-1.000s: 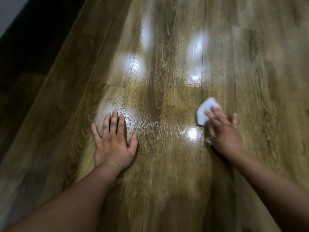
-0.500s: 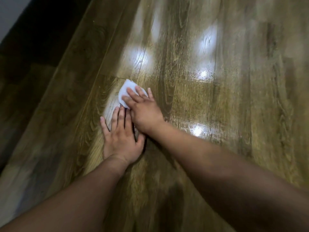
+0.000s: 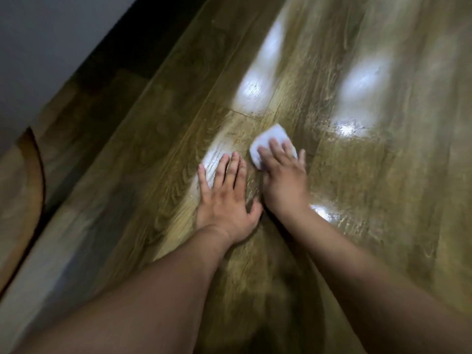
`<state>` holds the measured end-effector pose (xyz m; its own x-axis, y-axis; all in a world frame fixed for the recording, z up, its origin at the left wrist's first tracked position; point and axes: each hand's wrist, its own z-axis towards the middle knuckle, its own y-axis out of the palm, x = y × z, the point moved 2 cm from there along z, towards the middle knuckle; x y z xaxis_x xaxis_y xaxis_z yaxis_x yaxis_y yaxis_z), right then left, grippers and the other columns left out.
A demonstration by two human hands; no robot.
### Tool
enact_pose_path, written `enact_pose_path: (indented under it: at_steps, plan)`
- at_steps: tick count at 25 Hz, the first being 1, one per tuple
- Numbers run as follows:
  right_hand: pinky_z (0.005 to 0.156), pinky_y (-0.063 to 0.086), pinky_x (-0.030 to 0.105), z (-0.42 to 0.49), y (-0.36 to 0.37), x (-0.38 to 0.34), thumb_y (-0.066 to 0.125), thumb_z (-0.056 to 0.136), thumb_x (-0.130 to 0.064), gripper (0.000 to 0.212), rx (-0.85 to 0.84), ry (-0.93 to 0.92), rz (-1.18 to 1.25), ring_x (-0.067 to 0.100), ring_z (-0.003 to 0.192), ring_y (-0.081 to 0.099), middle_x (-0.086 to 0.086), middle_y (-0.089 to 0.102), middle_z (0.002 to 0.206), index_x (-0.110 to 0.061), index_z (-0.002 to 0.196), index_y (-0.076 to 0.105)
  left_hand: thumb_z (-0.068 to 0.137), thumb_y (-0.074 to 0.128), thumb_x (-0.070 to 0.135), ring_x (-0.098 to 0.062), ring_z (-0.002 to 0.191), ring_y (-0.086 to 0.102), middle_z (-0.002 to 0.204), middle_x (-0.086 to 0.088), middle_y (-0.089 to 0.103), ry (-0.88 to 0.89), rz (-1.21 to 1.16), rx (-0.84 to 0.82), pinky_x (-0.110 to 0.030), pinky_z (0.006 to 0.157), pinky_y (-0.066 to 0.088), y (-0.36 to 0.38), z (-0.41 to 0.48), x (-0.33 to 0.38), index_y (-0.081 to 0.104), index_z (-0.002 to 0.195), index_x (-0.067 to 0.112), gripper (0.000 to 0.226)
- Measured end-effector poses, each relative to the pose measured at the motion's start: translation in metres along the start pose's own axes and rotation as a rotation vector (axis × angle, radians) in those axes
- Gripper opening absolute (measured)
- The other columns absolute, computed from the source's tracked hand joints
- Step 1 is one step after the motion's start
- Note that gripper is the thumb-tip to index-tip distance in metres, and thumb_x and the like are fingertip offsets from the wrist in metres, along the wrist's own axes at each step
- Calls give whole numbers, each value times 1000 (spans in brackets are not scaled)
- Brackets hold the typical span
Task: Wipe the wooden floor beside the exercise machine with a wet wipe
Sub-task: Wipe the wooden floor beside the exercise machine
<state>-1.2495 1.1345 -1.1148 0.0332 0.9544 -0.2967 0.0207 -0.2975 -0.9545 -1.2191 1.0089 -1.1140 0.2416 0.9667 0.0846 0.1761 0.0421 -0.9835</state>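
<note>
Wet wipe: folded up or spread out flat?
Folded up: the wipe shows as a small compact white pad under the flat right hand, pressed on the floor.

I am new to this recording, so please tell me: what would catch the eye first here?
The white wet wipe at mid-frame, pressed flat under the right hand. The left hand lies spread on the wooden floor beside it, and bright light patches shine on the planks above.

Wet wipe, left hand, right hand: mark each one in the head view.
wet wipe (image 3: 268, 135), head view, on its uncovered white corner.
left hand (image 3: 227, 200), head view, on the back of the hand.
right hand (image 3: 283, 180), head view, on the back of the hand pressing the wet wipe.
</note>
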Motion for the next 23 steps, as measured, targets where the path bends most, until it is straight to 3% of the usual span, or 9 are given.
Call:
enact_pose_path:
  at_steps: [2,5,9,11,14,16,18,21,23]
  plan:
    - [119,0,57,40,7,-36,41,100,-27,46,-126,-190,-44,26,151,19,1,29,161,-27,146,43,84,23,62,-18,151,-10,165,-5,-1,-44,-41,41,-52,119,-11,2,0,-4,4,156,9,92]
    - [115,-10,64,59,8,-35,36,101,-31,45,-133,-259,-136,13,151,16,-9,25,162,-35,146,39,81,32,59,-21,150,9,161,-9,22,-50,-157,114,-47,121,-6,4,-1,-4,26,152,4,90]
    - [112,-14,66,31,-7,24,41,99,-30,44,10,24,-62,14,150,21,-7,31,160,-33,142,46,81,43,51,-27,135,39,142,-8,47,56,-446,159,-40,119,20,-14,-10,-50,57,130,7,68]
    - [114,-10,65,17,-9,20,40,99,-33,44,17,95,-94,20,150,22,-2,32,160,-30,143,46,87,39,48,-30,131,44,141,-9,50,38,-259,243,-46,113,25,-15,-21,-115,58,129,12,59]
    - [114,20,63,-10,9,-39,53,94,-35,43,-23,-420,-192,32,137,44,8,51,147,-26,136,56,94,29,53,-28,144,28,156,-5,35,-203,0,197,-62,113,14,-5,-47,-177,41,145,27,59]
    - [97,44,52,4,7,-58,60,87,-34,37,-69,-697,-197,35,116,55,11,61,127,-27,123,65,94,24,56,-27,147,21,160,-2,28,-197,-29,128,-64,115,11,2,-45,-175,35,148,32,60]
    - [91,48,45,60,-1,-62,54,90,-33,30,-85,-552,-186,36,112,51,13,53,122,-28,118,64,94,23,56,-27,148,18,161,-1,25,-182,-29,112,-64,115,10,-1,-45,-173,32,150,33,61]
    - [98,47,38,133,-9,-53,46,93,-29,32,-13,0,14,36,116,52,12,45,126,-27,119,64,94,19,57,-24,150,12,163,1,19,-206,-7,98,-62,116,7,-2,-45,-176,25,152,36,62]
    - [97,47,34,112,4,-77,42,88,-32,36,-29,-44,13,33,112,54,8,47,124,-25,116,64,95,16,58,-22,151,8,164,2,14,-212,6,89,-61,117,6,-1,-47,-176,19,153,38,62]
